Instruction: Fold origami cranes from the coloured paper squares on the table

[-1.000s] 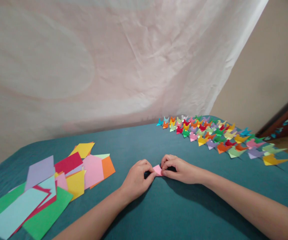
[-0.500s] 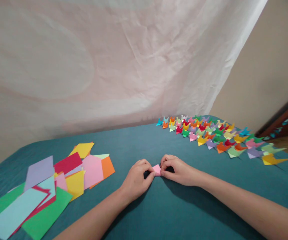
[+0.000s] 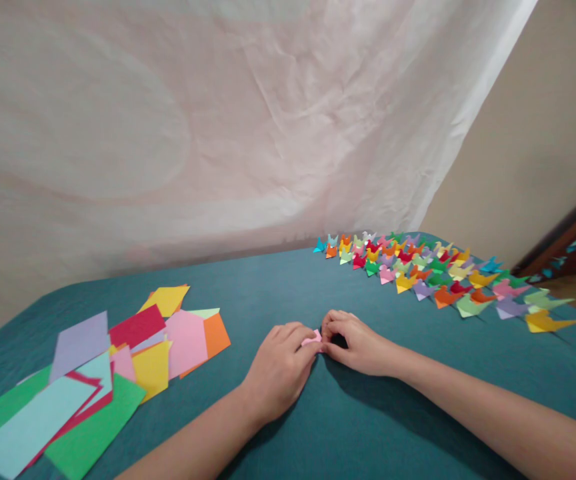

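Observation:
A small folded pink paper (image 3: 311, 338) is held low over the middle of the table, mostly covered by fingers. My left hand (image 3: 281, 367) is closed on its left side, with the thumb near the paper's lower edge. From the right, my right hand (image 3: 351, 340) pinches the paper's other side between thumb and fingertips. The thumbs of both hands nearly meet at it. How the paper is folded under the fingers cannot be made out.
Loose coloured paper sheets (image 3: 83, 400) lie overlapping at the left. Rows of small folded paper birds (image 3: 418, 267) stand at the back right of the green-blue table (image 3: 248, 287). A pale cloth (image 3: 218, 133) hangs behind.
My left hand has shifted right over the pink paper, hiding more of it, and its thumb has come close to the right thumb. My right hand has hardly moved.

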Action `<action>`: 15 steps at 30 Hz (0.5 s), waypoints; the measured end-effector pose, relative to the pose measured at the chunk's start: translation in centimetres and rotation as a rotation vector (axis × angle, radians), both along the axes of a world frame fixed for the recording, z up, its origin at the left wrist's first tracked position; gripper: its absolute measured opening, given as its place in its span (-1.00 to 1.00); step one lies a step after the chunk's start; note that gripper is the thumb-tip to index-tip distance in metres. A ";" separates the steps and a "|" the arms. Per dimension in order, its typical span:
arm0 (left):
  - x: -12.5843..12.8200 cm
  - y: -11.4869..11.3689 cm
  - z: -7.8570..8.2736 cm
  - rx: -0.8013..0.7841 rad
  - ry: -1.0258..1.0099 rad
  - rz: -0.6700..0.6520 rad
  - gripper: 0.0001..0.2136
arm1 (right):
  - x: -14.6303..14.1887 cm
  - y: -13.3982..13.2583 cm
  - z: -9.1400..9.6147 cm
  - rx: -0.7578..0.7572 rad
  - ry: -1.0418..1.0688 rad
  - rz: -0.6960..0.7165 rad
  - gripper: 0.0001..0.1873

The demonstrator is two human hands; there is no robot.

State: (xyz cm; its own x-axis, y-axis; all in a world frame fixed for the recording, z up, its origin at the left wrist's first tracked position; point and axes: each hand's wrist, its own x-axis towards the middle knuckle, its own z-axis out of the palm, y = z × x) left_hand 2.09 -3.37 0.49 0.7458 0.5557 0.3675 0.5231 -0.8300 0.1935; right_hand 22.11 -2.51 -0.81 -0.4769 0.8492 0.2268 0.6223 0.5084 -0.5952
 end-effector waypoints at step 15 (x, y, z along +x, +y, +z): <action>0.6 -3.6 0.3 0.054 0.396 0.141 -0.38 | 0.2 0.0 -0.1 0.022 0.000 0.032 -0.93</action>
